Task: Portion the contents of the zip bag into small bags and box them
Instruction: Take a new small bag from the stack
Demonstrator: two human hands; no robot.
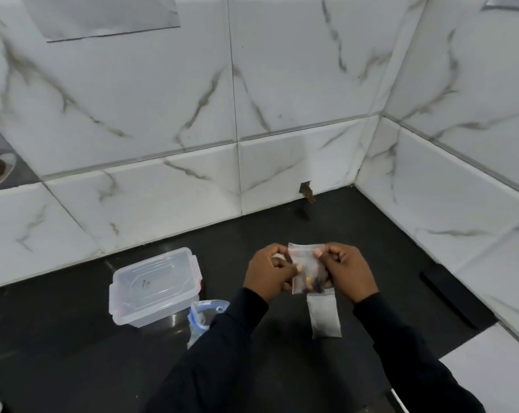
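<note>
Now, in the head view, just right of centre in the lower half, the left hand (268, 274) and the right hand (346, 271) pinch the top corners of a small bag (307, 271), holding it above the black counter (58, 338); dark and yellowish bits sit at its bottom. Directly below it an empty small bag (325, 318) lies flat. Lower left of the hands, the zip bag (203, 318) rests beside a closed clear box (154, 286).
</note>
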